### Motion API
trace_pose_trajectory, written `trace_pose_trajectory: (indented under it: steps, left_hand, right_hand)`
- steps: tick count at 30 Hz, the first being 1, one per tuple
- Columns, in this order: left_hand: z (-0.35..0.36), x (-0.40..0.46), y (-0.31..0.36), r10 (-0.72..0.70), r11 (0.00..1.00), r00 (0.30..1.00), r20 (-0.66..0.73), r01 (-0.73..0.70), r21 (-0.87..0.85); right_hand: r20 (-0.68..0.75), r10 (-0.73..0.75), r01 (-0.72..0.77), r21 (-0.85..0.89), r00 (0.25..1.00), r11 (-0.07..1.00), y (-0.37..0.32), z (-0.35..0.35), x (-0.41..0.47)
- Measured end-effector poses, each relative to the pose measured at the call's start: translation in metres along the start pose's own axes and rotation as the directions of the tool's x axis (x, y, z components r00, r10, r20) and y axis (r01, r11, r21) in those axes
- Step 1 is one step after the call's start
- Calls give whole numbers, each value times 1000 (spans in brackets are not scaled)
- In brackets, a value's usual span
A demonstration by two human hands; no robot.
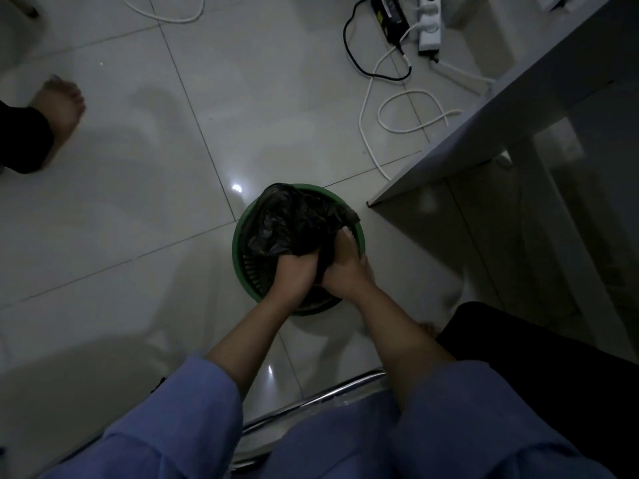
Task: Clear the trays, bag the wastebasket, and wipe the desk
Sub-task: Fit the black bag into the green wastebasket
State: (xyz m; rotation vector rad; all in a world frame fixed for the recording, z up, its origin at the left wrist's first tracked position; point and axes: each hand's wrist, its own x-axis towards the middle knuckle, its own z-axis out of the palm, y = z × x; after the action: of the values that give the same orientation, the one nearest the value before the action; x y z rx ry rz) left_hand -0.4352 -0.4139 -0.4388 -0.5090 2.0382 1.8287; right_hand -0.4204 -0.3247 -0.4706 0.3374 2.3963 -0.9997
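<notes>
Bagging step: left hand (pixel 294 271) and right hand (pixel 345 267) each grip the black bin bag (pixel 294 223) inside the green wastebasket (pixel 238 243); next, spread its mouth over the rim.

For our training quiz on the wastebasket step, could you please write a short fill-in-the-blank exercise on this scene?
1. Both hands grip a ____ plastic bag.
2. The wastebasket has a ____ rim.
3. The left hand and right hand are over the ____.
4. The power strip lies on the ____.

Missing words: black; green; wastebasket; floor
</notes>
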Motion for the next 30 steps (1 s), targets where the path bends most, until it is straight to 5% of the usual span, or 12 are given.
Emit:
trace_pose_trajectory:
  steps: [3, 5, 7, 8, 10, 12, 13, 15, 30]
  left_hand:
    - [-7, 4, -6, 70, 994, 998, 5, -70, 87]
    - [-14, 6, -9, 123, 943, 992, 38, -128, 307]
    - [-24, 11, -19, 190, 793, 976, 108, -218, 570]
    - [-29, 13, -24, 222, 617, 957, 185, -285, 734]
    - [-37, 14, -30, -14, 490, 971, 239, -202, 848]
    - [-43, 16, -30, -278, 689, 918, 284, -16, 725]
    - [-45, 18, -33, -330, 808, 886, 324, 88, 582]
    - [-46, 17, -40, -345, 895, 845, 409, 166, 413]
    - [-19, 8, -45, -390, 882, 803, 450, 186, 432]
  right_hand:
    - [-133, 15, -3, 89, 991, 996, -13, -7, -3]
    - [-76, 86, -81, 62, 993, 995, -13, -8, 0]
    - [40, 171, -174, 73, 984, 982, -4, -5, 2]
    - [82, 213, -220, 83, 974, 972, 1, -2, 3]
    - [128, 278, -296, 145, 952, 944, 4, 1, 3]
    - [89, 251, -266, 234, 964, 935, 0, -1, 0]
    - [50, 214, -220, 284, 975, 933, -4, -3, -2]
    - [-4, 150, -139, 353, 989, 925, -9, -8, -5]
    - [101, 74, -106, 363, 992, 926, -19, -15, -7]
